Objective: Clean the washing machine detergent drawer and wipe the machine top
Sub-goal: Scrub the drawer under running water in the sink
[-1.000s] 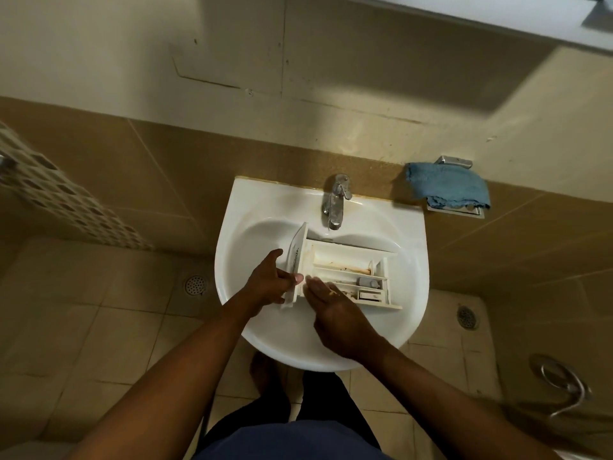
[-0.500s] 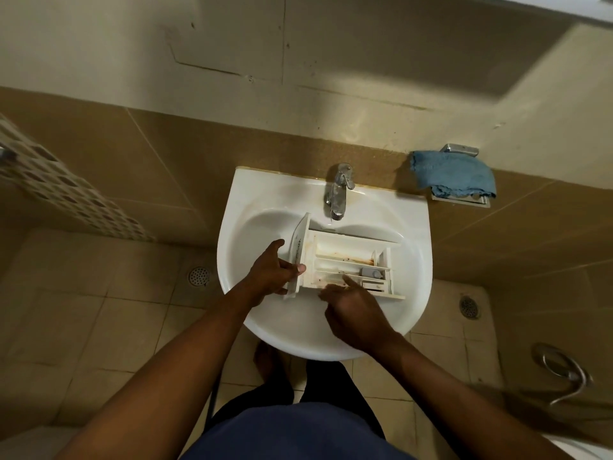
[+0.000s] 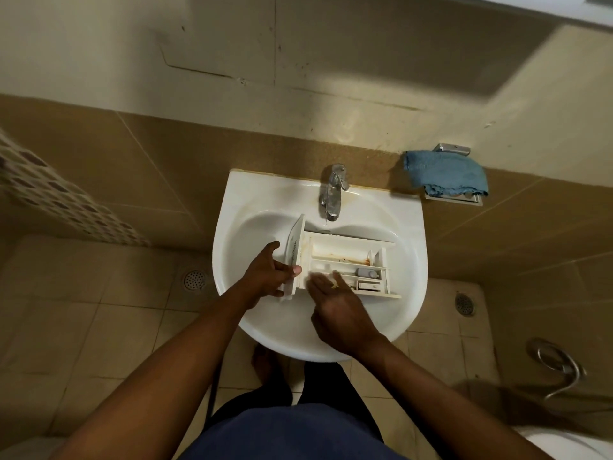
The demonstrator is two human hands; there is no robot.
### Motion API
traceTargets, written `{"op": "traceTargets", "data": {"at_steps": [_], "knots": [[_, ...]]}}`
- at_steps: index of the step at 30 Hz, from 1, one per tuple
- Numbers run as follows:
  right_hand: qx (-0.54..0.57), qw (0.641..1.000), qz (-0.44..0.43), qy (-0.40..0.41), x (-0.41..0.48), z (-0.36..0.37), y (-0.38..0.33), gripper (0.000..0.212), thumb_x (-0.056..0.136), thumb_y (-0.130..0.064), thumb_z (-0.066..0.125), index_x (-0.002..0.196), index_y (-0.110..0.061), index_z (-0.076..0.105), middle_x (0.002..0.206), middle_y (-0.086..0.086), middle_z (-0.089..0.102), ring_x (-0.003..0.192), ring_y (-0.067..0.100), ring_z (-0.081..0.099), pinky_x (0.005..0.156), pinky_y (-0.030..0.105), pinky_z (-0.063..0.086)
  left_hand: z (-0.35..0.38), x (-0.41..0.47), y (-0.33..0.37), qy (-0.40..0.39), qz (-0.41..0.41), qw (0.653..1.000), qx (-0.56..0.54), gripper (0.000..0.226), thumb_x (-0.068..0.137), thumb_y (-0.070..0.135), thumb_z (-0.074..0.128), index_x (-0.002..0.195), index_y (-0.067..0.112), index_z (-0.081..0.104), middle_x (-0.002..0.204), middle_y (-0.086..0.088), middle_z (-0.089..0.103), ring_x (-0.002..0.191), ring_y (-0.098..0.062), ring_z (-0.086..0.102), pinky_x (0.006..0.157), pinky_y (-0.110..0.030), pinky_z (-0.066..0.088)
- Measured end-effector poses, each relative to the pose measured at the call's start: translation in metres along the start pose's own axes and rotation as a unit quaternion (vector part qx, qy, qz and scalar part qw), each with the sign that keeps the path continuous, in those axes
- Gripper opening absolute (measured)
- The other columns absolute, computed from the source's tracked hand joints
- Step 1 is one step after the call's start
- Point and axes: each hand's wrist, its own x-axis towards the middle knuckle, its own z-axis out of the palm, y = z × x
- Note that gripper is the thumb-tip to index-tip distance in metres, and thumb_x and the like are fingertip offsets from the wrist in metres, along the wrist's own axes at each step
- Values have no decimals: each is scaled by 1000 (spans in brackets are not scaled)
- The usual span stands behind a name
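The white detergent drawer [image 3: 345,257] lies across the white washbasin [image 3: 252,323], below the chrome tap [image 3: 332,194]. Brown stains streak its large back compartment. My left hand [image 3: 265,275] grips the drawer's front panel at its left end, thumb over the panel's face. My right hand [image 3: 338,303] reaches into the near compartments with its fingers straight and blurred, rubbing the plastic. A small yellowish bit shows on one of its fingers; what it is cannot be made out. The washing machine is not in view.
A blue cloth [image 3: 444,174] lies on a metal wall holder right of the basin. Floor drains [image 3: 194,279] sit left and right of the basin. A chrome hose [image 3: 560,366] hangs at the lower right, and a white toilet rim [image 3: 564,443] shows in the corner.
My right hand has slid left along the drawer's near compartments, from the middle toward the front panel. My left hand keeps its grip on the panel.
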Motion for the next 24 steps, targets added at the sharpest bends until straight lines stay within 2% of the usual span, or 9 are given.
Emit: {"op": "traceTargets", "data": {"at_steps": [3,7,10,13,15,17,20,22,24], "knots": [[20,999,-26,-18,7,9,-14,76,76,-12,57,149,1,45,154,21,46,144,32,44,122,50,30,0,0,1,2,5,1000,8,96,85,25,83,160,26,23,110,-8,67,104,-25,67,71,-40,64],[-23,1000,7,4,-8,10,1,61,75,-13,57,134,-1,62,136,18,64,125,30,63,122,49,29,-1,-2,0,1,6,1000,1,95,87,26,81,160,25,22,110,-7,67,102,-22,67,71,-39,63],[-12,1000,22,17,1,2,3,50,75,-12,57,124,-3,67,125,15,70,119,29,65,123,46,26,-1,-2,0,-2,6,1000,1,95,86,26,82,160,25,22,111,-7,66,104,-24,67,70,-38,63],[9,1000,-6,7,12,4,-15,61,78,-14,56,138,-2,57,139,17,61,132,30,56,124,47,28,-1,-2,2,-1,5,1000,6,96,85,25,83,160,26,22,110,-7,66,104,-25,66,65,-34,62],[7,1000,-15,2,5,8,-17,65,77,-14,55,141,-1,55,144,19,57,134,30,54,124,47,28,-1,-2,2,-1,6,1000,8,96,85,25,83,160,26,22,112,-9,67,105,-26,67,68,-38,63],[-4,1000,-7,19,-7,9,-5,57,75,-11,57,131,-3,65,135,17,65,124,28,63,121,47,33,-1,-2,1,-1,4,1000,3,96,86,25,82,160,27,21,112,-9,67,105,-25,67,71,-40,64],[-14,999,17,47,-8,2,15,45,75,-10,57,117,-6,72,120,13,73,110,27,69,121,44,33,-1,-1,0,-3,5,1000,5,95,87,25,81,160,26,21,107,-5,68,98,-19,68,63,-33,62],[-2,999,12,50,2,0,13,46,78,-12,51,119,-5,70,123,15,71,114,27,67,122,44,32,-1,-1,0,-4,8,1000,4,94,87,25,81,160,25,21,106,-5,68,97,-18,68,62,-31,61],[18,999,-16,31,7,5,-2,55,80,-13,48,131,-3,63,136,18,64,129,29,58,120,47,34,-2,0,0,-4,9,1000,3,94,87,24,81,160,25,22,107,-6,68,99,-20,68,66,-35,62]]}}
